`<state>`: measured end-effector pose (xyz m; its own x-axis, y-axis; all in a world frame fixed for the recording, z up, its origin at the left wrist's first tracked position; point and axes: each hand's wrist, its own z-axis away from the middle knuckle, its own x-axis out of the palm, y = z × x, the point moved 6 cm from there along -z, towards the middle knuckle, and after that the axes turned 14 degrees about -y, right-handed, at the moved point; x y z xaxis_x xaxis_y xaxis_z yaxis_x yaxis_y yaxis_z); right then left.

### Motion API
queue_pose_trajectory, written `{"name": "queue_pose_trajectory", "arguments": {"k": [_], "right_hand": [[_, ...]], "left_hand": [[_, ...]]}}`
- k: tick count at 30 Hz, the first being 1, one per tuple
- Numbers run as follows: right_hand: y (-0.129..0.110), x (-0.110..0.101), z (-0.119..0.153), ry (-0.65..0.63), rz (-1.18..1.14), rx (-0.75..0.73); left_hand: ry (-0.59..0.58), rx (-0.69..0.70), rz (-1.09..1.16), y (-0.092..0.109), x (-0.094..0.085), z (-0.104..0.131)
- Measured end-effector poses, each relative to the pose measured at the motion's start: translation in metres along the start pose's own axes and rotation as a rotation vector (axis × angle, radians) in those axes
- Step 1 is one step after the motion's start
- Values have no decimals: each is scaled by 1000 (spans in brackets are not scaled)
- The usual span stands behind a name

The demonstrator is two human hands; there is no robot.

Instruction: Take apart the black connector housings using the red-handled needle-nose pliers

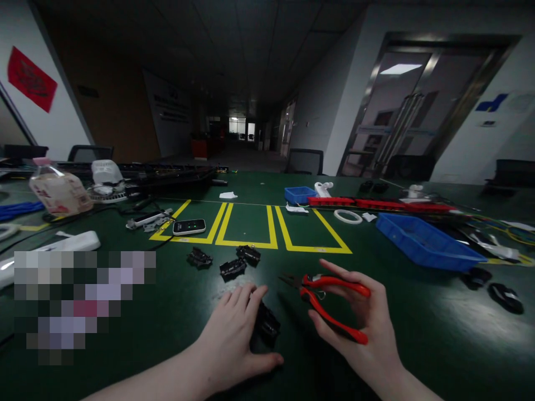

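My left hand (234, 328) hovers over or rests on a black, ridged plastic part (267, 322), its thumb spread well away from the fingers. The part lies between thumb and index finger, partly hidden by the hand, and does not look gripped. In my right hand (368, 317) is a pair of red-handled pliers (320, 298), handles spread, with the dark jaws pointing left above the table. Just beyond my left hand lie similar black parts: one piece (199, 257) at the left, another (233, 269) in the middle and a third (249, 254) behind it.
Yellow tape outlines (246, 245) mark the green table (309, 356). A small device with green lights (189, 226) sits at the left outline. To the right are a blue tray (426, 245), a tape roll (348, 216) and black round pieces (505, 298). A bottle (61, 189) stands left.
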<state>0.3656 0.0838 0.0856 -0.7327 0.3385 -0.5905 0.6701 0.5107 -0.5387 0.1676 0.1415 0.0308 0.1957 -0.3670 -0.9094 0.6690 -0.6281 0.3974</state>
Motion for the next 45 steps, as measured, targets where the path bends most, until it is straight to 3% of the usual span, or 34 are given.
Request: {"name": "queue_pose_trajectory", "arguments": {"k": [8, 16, 25, 38, 42, 45], "right_hand": [[11, 9, 3, -29, -331, 73], [10, 8, 4, 8, -390, 78], [-1, -2, -1, 36, -469, 81], [-4, 4, 0, -40, -543, 155], [-1, 4, 1, -31, -586, 216], [6, 4, 4, -15, -669, 294]], "left_hand": [[-51, 18, 132, -1, -7, -6], [-133, -62, 160, -5, 3, -10], [25, -19, 190, -8, -3, -6], [107, 3, 157, -13, -5, -2], [106, 58, 269, -11, -12, -1], [14, 47, 533, -15, -14, -2]]}}
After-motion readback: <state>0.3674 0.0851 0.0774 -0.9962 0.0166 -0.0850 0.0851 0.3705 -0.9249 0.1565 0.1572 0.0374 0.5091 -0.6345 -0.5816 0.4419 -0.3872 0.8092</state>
